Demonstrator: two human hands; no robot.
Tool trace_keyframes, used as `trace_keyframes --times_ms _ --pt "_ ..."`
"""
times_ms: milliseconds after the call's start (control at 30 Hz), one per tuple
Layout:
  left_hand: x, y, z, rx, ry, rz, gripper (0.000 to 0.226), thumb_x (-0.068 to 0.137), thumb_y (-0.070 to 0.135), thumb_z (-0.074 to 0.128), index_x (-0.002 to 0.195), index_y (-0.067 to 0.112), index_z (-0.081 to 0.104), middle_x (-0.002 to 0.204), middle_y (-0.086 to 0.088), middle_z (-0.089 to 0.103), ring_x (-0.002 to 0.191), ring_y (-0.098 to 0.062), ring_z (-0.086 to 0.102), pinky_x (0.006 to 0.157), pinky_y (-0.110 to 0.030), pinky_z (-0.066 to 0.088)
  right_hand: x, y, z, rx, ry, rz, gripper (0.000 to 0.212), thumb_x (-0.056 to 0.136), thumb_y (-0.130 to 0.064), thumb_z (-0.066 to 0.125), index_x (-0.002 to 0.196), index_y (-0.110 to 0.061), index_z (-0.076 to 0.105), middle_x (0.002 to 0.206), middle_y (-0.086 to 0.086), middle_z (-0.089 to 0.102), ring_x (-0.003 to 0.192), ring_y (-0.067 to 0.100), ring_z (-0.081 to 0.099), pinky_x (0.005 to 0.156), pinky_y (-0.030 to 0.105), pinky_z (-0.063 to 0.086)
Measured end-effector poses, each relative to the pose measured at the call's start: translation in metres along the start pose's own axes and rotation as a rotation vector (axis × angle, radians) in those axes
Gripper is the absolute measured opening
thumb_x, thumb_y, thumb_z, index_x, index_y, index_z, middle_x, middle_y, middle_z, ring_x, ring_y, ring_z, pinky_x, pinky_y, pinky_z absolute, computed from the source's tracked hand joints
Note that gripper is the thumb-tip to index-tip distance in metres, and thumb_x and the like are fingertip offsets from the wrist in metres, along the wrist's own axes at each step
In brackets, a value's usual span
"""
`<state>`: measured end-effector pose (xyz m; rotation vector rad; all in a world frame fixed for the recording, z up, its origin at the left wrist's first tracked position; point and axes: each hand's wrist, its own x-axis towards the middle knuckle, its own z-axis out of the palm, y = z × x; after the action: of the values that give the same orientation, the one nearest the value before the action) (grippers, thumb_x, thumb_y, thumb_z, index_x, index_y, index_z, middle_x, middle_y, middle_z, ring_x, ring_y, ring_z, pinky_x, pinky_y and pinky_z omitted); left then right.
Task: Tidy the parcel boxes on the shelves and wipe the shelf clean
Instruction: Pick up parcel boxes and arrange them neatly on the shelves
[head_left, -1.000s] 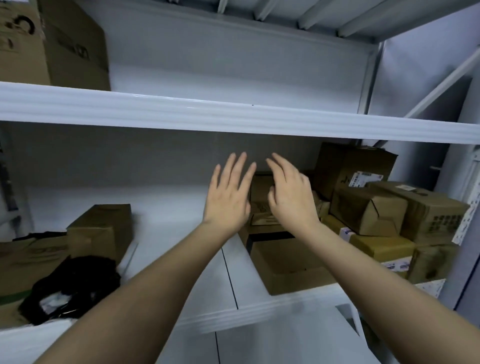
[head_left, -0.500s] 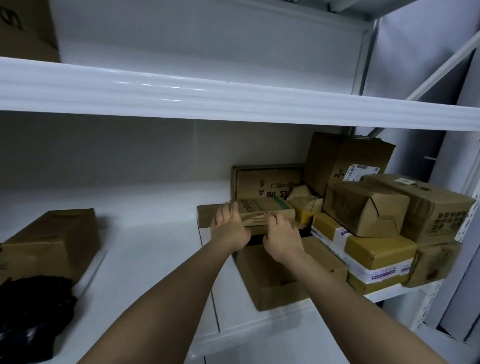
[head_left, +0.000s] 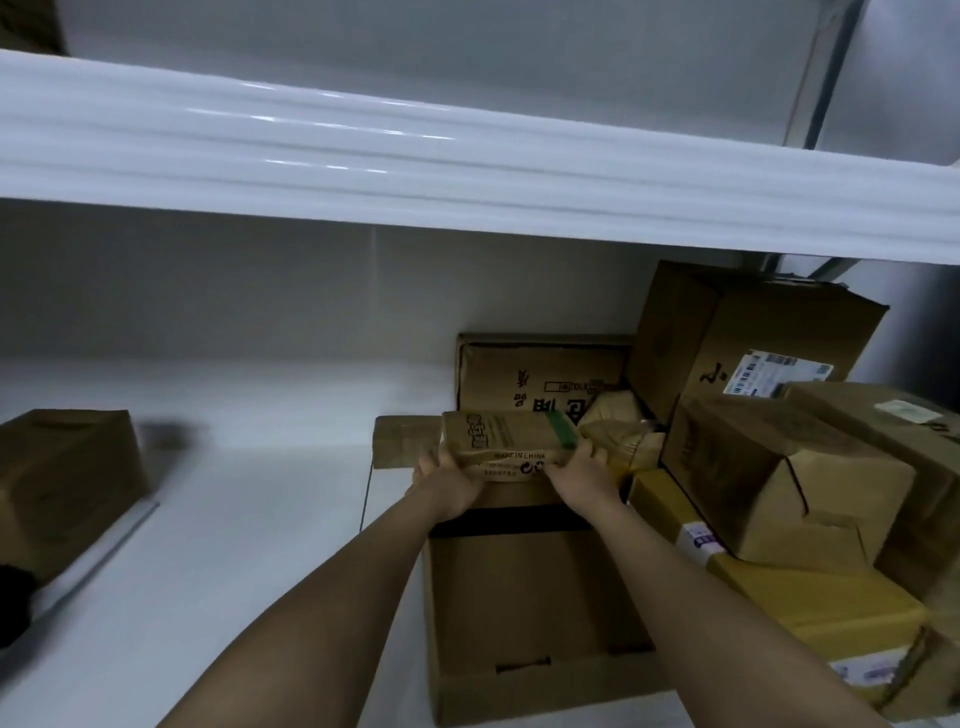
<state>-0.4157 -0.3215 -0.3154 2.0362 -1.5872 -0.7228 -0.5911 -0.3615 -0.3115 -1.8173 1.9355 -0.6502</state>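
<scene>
A small flat cardboard box (head_left: 506, 441) with a green tape band and "MADE IN CHINA" print sits in the middle of the white shelf (head_left: 223, 519). My left hand (head_left: 448, 480) grips its left front corner and my right hand (head_left: 584, 475) grips its right front corner. It lies on top of a wider flat box (head_left: 402, 441) and above a large flat carton (head_left: 530, 613) near the shelf's front edge. An upright printed carton (head_left: 540, 371) stands behind it. My fingertips are hidden under the box.
A pile of parcel boxes (head_left: 779, 467) fills the right end of the shelf. One brown box (head_left: 62, 478) stands at the far left beside something black (head_left: 13, 603). The upper shelf's white edge (head_left: 467, 171) hangs overhead. Bare white shelf lies between the left box and the middle stack.
Both hands came down from raised and open to the small box's front and now grip its corners. The view has moved closer and lower into the shelf.
</scene>
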Motion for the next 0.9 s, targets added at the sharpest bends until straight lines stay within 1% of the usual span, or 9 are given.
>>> trace_keyframes --times_ms 133,233,367,533,600,667,733,800,900 --pt "0.022 0.003 0.005 -0.111 -0.006 -0.039 0.089 0.091 0.051 0.051 0.153 0.016 -0.002 0.159 -0.014 -0.001 0.145 -0.036 0.012 0.117 -0.048 0.018 0.022 0.007 0.007 0.111 0.031 0.081 0.070 0.094 -0.043 0.050 0.146 -0.008 0.018 0.148 0.014 0.022 0.130 0.033 0.037 0.103 0.039 0.040" --pt "0.033 0.005 0.009 -0.217 -0.010 -0.081 0.100 0.086 0.058 0.054 0.152 0.012 -0.006 0.159 -0.015 0.000 0.144 -0.036 0.014 0.117 -0.048 0.019 0.033 0.011 0.012 0.227 0.018 0.149 0.077 0.093 -0.043 0.053 0.148 -0.006 0.013 0.150 0.014 0.020 0.131 0.032 0.036 0.103 0.036 0.037" --pt "0.046 0.004 0.014 -0.376 -0.042 -0.145 0.107 0.082 0.060 0.059 0.152 0.010 -0.004 0.156 -0.015 0.017 0.141 -0.033 0.024 0.115 -0.049 0.025 0.044 0.014 0.015 0.367 -0.006 0.214 0.079 0.093 -0.036 0.057 0.150 -0.005 0.012 0.150 0.015 0.023 0.131 0.033 0.037 0.104 0.036 0.037" --pt "0.053 0.007 0.018 -0.545 -0.007 -0.206 0.091 0.081 0.052 0.063 0.147 0.008 0.018 0.143 -0.014 0.039 0.128 -0.032 0.042 0.107 -0.046 0.038 0.051 0.017 0.013 0.509 0.015 0.291 0.063 0.091 -0.025 0.058 0.143 0.000 0.031 0.139 0.016 0.043 0.122 0.033 0.046 0.096 0.033 0.043" --pt "0.055 0.009 0.018 -0.610 0.022 -0.245 0.089 0.075 0.053 0.063 0.143 0.008 0.025 0.138 -0.014 0.045 0.122 -0.032 0.047 0.103 -0.046 0.041 0.050 0.016 0.011 0.577 0.041 0.315 0.056 0.092 -0.028 0.055 0.138 0.000 0.039 0.134 0.016 0.048 0.117 0.033 0.049 0.093 0.032 0.044" --pt "0.052 0.013 0.016 -0.657 0.082 -0.275 0.090 0.069 0.056 0.061 0.139 0.007 0.031 0.132 -0.014 0.049 0.118 -0.032 0.050 0.100 -0.044 0.044 0.048 0.015 0.012 0.602 0.082 0.330 0.059 0.090 -0.034 0.055 0.138 -0.004 0.041 0.134 0.016 0.048 0.117 0.034 0.049 0.100 0.039 0.044" --pt "0.041 0.018 0.010 -0.688 0.168 -0.308 0.080 0.079 0.053 0.058 0.138 0.004 0.034 0.133 -0.016 0.048 0.117 -0.032 0.050 0.098 -0.040 0.045 0.045 0.014 0.013 0.626 0.134 0.336 0.062 0.090 -0.037 0.056 0.141 -0.007 0.036 0.138 0.016 0.043 0.122 0.035 0.045 0.103 0.042 0.040" --pt "0.034 0.018 0.006 -0.717 0.212 -0.338 0.069 0.090 0.045 0.054 0.139 0.003 0.031 0.135 -0.017 0.043 0.119 -0.032 0.047 0.095 -0.037 0.043 0.041 0.011 0.013 0.690 0.182 0.352 0.059 0.091 -0.034 0.058 0.139 -0.009 0.035 0.140 0.017 0.037 0.122 0.036 0.042 0.100 0.037 0.040" --pt "0.024 0.015 -0.003 -0.801 0.235 -0.366 0.065 0.092 0.042 0.053 0.139 0.004 0.029 0.135 -0.017 0.043 0.120 -0.032 0.047 0.095 -0.039 0.043 0.034 0.006 0.013 0.847 0.275 0.353 0.048 0.090 -0.027 0.063 0.128 -0.008 0.042 0.136 0.017 0.035 0.113 0.033 0.044 0.093 0.032 0.039"
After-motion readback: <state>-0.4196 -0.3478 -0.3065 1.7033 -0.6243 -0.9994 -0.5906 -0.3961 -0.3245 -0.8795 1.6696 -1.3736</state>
